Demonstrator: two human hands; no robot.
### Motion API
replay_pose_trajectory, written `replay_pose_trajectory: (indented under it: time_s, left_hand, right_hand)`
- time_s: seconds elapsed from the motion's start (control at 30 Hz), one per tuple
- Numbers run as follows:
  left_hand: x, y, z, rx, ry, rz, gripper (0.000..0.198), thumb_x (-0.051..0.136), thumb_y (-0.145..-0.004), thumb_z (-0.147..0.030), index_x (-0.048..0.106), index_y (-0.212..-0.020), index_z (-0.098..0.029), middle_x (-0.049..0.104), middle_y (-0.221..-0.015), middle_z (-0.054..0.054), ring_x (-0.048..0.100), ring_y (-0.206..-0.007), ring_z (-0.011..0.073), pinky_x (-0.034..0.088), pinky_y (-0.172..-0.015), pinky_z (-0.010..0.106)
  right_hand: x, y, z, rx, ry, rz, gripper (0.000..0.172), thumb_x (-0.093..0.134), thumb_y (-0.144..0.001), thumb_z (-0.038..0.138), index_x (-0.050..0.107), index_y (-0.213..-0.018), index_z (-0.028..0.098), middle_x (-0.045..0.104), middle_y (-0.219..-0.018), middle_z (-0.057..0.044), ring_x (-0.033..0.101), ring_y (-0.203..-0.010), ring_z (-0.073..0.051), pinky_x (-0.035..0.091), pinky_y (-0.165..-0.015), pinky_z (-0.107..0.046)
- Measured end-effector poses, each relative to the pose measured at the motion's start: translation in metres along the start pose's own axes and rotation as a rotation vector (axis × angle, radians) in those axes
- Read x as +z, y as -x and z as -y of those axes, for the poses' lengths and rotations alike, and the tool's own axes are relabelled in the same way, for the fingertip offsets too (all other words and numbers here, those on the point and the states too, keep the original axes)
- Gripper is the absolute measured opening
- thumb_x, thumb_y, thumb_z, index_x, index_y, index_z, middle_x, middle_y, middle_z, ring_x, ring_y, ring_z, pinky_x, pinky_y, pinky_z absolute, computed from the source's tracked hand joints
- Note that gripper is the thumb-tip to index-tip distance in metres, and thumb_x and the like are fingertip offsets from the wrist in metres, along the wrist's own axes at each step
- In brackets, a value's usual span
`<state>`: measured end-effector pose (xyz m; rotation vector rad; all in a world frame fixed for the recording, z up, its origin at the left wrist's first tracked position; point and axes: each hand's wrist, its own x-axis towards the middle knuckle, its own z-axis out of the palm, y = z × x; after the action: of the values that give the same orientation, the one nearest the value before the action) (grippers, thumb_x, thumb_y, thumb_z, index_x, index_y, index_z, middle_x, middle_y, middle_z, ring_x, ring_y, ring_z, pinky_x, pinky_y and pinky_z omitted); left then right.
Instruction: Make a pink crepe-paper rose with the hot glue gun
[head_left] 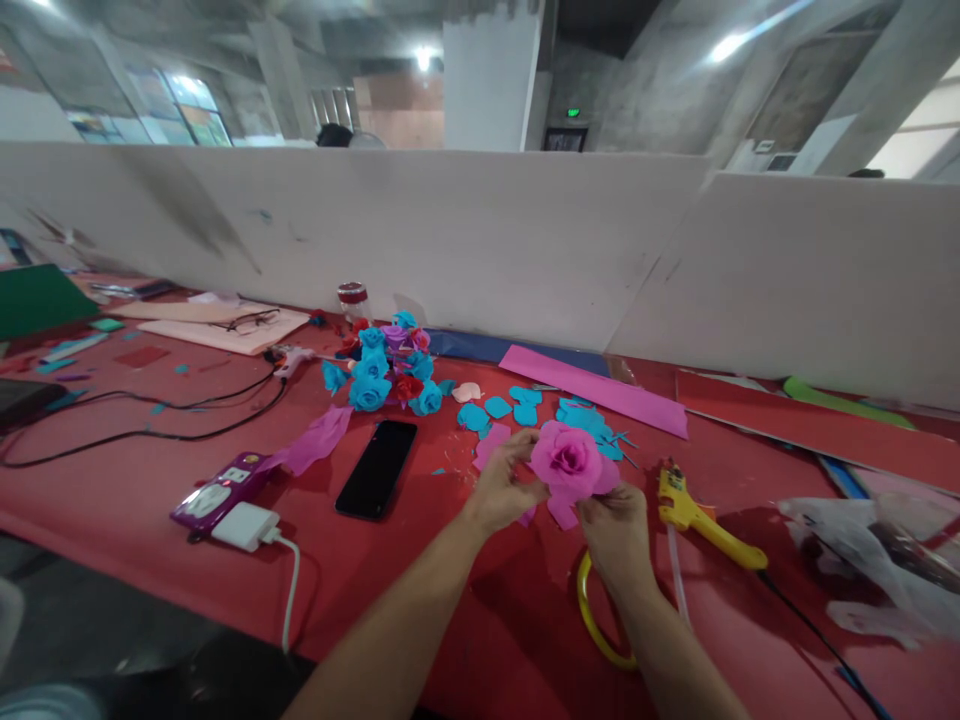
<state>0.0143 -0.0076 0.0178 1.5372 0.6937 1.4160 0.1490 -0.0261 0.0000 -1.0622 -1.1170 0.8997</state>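
Note:
A pink paper rose [571, 460] is held up over the red table [135, 470] between both hands. My left hand [506, 490] pinches the flower's left petals with closed fingers. My right hand [619, 530] grips it from below, fingers closed on the base and a loose pink petal. Blue cut paper petals [525, 405] lie on the table just behind the rose. A yellow glue gun [694, 515] rests to the right of my right hand.
A black phone [376, 468] lies left of my hands. A bunch of blue, purple and red paper roses [390, 368] stands further back. A purple power strip [221, 490] with a white charger [245, 526], black cables, pink paper sheet [592, 388] and yellow scissors handle [592, 620] are nearby.

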Motion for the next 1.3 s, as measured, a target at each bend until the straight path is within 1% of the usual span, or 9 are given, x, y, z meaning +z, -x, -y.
replay_pose_trajectory:
  time_s: [0.07, 0.2, 0.3, 0.5, 0.6, 0.87, 1.07, 1.2, 1.3]
  left_hand:
    - [0.001, 0.000, 0.000, 0.020, -0.017, -0.037, 0.016, 0.074, -0.065, -0.030, 0.071, -0.073, -0.018, 0.067, -0.099, 0.010, 0.060, -0.093, 0.0232, 0.048, -0.083, 0.034]
    - [0.001, 0.000, 0.000, 0.040, -0.015, -0.055, 0.015, 0.074, -0.066, -0.032, 0.072, -0.069, -0.017, 0.069, -0.097, 0.011, 0.062, -0.092, 0.0231, 0.049, -0.082, 0.034]
    - [0.001, 0.000, 0.000, 0.044, -0.006, -0.065, 0.016, 0.073, -0.067, -0.034, 0.072, -0.067, -0.018, 0.070, -0.091, 0.010, 0.063, -0.088, 0.0222, 0.050, -0.079, 0.034]
    - [0.001, 0.001, 0.000, 0.021, -0.068, -0.083, 0.015, 0.068, -0.072, -0.032, 0.073, -0.067, -0.019, 0.070, -0.083, 0.006, 0.060, -0.077, 0.0178, 0.049, -0.072, 0.030]
    - [0.001, 0.001, 0.002, 0.048, -0.093, -0.087, 0.015, 0.067, -0.072, -0.029, 0.071, -0.062, -0.019, 0.069, -0.073, 0.005, 0.058, -0.072, 0.0165, 0.047, -0.068, 0.029]
    - [0.000, -0.001, 0.009, 0.159, -0.124, -0.093, 0.018, 0.062, -0.075, -0.023, 0.069, -0.059, -0.018, 0.067, -0.068, 0.004, 0.055, -0.067, 0.0155, 0.046, -0.065, 0.029]
    - [0.001, -0.001, 0.008, 0.098, -0.179, -0.101, 0.019, 0.065, -0.074, -0.029, 0.069, -0.058, -0.018, 0.064, -0.063, 0.004, 0.056, -0.067, 0.0160, 0.046, -0.066, 0.030]
    - [0.001, -0.001, 0.012, 0.148, -0.145, -0.117, 0.021, 0.065, -0.073, -0.025, 0.066, -0.054, -0.017, 0.062, -0.058, 0.003, 0.054, -0.061, 0.0145, 0.044, -0.062, 0.028]
    - [0.001, -0.001, 0.015, 0.133, -0.145, -0.133, 0.017, 0.063, -0.074, -0.020, 0.067, -0.057, -0.017, 0.064, -0.061, 0.003, 0.054, -0.062, 0.0146, 0.045, -0.062, 0.028]
  right_hand:
    - [0.001, 0.000, 0.001, 0.008, 0.010, 0.011, 0.008, 0.063, -0.055, 0.012, 0.069, -0.060, 0.016, 0.061, -0.052, 0.002, 0.044, -0.046, -0.009, 0.037, -0.042, -0.020]
    - [0.003, 0.001, 0.003, -0.010, 0.000, 0.023, 0.019, 0.061, -0.055, 0.011, 0.072, -0.069, 0.017, 0.068, -0.065, 0.000, 0.051, -0.054, -0.012, 0.044, -0.050, -0.023]
    - [0.002, 0.001, 0.004, -0.023, 0.026, 0.010, 0.024, 0.061, -0.055, 0.012, 0.073, -0.075, 0.017, 0.068, -0.067, -0.001, 0.051, -0.054, -0.013, 0.044, -0.050, -0.024]
    - [-0.001, 0.001, -0.003, -0.145, 0.128, -0.005, 0.007, 0.061, -0.057, 0.013, 0.065, -0.057, 0.018, 0.059, -0.054, 0.002, 0.046, -0.052, -0.012, 0.041, -0.049, -0.024]
    - [-0.003, 0.000, -0.007, -0.178, 0.134, 0.002, 0.009, 0.063, -0.057, 0.013, 0.059, -0.051, 0.019, 0.052, -0.050, 0.003, 0.042, -0.050, -0.012, 0.038, -0.047, -0.024]
    - [-0.004, 0.001, -0.018, -0.165, 0.143, -0.014, 0.007, 0.067, -0.056, 0.013, 0.064, -0.059, 0.019, 0.060, -0.056, 0.001, 0.048, -0.054, -0.014, 0.043, -0.051, -0.026]
    - [-0.004, 0.001, -0.017, -0.175, 0.174, 0.023, 0.008, 0.060, -0.059, 0.012, 0.061, -0.056, 0.019, 0.056, -0.054, 0.002, 0.047, -0.052, -0.013, 0.041, -0.051, -0.026]
    - [-0.004, 0.001, -0.016, -0.197, 0.213, 0.032, 0.008, 0.060, -0.060, 0.013, 0.065, -0.064, 0.018, 0.060, -0.059, 0.001, 0.050, -0.056, -0.015, 0.043, -0.054, -0.026]
    - [-0.005, 0.000, -0.017, -0.209, 0.219, 0.032, 0.010, 0.059, -0.061, 0.013, 0.066, -0.067, 0.018, 0.062, -0.063, 0.000, 0.051, -0.059, -0.015, 0.044, -0.056, -0.027]
